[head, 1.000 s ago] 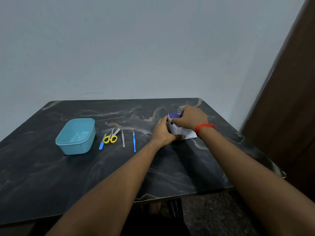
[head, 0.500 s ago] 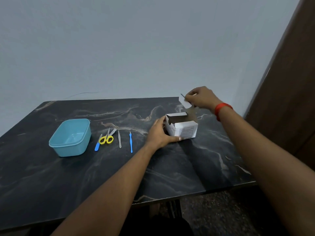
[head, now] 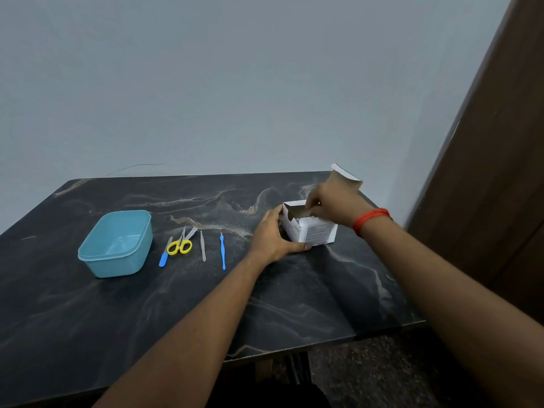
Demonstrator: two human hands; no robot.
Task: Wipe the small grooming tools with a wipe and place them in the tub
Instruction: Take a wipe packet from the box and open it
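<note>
Dark marbled table [head: 147, 313]: my left hand [head: 272, 238] grips the white wipe box [head: 316, 234]; my right hand [head: 335, 203] dips inside, its hold hidden. Yellow scissors [head: 179, 246], a steel tool [head: 202, 245], a stubby blue tool [head: 163, 257] and a slim blue pick [head: 222, 251] lie beside the light-blue tub [head: 117, 265]

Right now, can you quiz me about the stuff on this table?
1. True or false: the tub already has tools inside.
2. Fill in: the scissors have ___ handles.
3. The left hand holds the box. The right hand is: A) at the box's open top, B) lifting the scissors, C) inside the tub.
Key: 1 false; 2 yellow; 3 A.
</note>
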